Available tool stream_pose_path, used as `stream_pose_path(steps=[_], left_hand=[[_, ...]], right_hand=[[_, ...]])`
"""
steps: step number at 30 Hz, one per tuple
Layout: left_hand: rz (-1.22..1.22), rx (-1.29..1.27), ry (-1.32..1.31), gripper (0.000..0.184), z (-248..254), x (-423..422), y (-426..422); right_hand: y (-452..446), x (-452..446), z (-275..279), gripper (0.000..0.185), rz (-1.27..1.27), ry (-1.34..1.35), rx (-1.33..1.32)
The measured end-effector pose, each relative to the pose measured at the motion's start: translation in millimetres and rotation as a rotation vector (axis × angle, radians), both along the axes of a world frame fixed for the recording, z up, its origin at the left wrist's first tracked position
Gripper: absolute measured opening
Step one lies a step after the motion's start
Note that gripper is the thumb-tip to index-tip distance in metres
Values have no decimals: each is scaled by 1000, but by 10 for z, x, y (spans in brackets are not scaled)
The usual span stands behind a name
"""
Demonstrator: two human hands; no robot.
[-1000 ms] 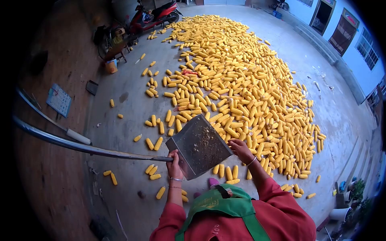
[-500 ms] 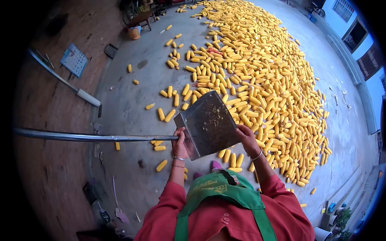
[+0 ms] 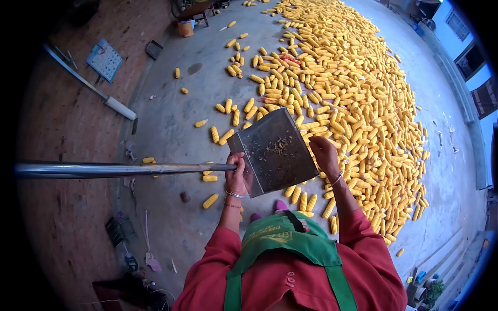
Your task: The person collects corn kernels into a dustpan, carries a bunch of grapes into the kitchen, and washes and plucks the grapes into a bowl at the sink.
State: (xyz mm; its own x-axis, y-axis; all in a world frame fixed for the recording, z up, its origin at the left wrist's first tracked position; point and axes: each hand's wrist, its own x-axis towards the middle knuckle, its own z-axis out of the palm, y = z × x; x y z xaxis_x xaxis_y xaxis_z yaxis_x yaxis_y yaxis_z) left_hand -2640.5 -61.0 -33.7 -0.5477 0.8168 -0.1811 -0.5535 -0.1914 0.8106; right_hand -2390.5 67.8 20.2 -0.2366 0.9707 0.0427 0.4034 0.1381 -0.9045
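Observation:
A dark, square metal pan (image 3: 275, 160) with a long shiny pole (image 3: 129, 170) is held in front of my body. Small crumbs and debris (image 3: 280, 146) lie on its surface. My left hand (image 3: 236, 175) is wrapped round the pole where it meets the pan's left edge. Beside the pan's right edge is my right hand (image 3: 326, 157), its fingers bent and close together; whether they touch the edge or hold anything is too small to tell. Just beyond both lies a large heap of yellow corn cobs (image 3: 358, 114) on the concrete floor.
Loose cobs (image 3: 210, 201) are scattered left of the heap. An orange bucket (image 3: 185, 29) and a small stool (image 3: 198, 10) stand at the upper left. A white-and-blue board (image 3: 104, 60) is on the brown left side. Potted plants (image 3: 433, 293) sit at the lower right.
The view has tilted down and shifted. The pan has turned slightly and appears further right, with my left hand still on the pole. My right hand touched the pan's edge half a second ago and has since lifted slightly.

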Motion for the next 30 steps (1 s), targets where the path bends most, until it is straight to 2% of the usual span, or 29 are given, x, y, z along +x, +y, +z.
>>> stream_pose_path(steps=[2,6,8,10,14,16,30], left_hand=[[2,9,4,9,34,16,-19],[-3,-22,95,1,227,48,-102],[-11,-46,111,5,363,63,-149],[-41,-70,182,13,343,17,-198],[-29,-62,221,16,354,-44,-297],[-17,-79,243,16,311,-85,-327],[-29,-93,232,15,257,-106,-385]], right_hand=[[27,-225,53,20,68,1,39],[-5,-752,165,14,444,-123,253],[-34,-997,70,11,559,-179,236],[-60,-1213,-57,11,617,-228,232],[-144,-1510,-171,12,673,-392,232],[-174,-1641,-308,12,784,-556,407],[-444,-1846,-539,9,764,-655,671]])
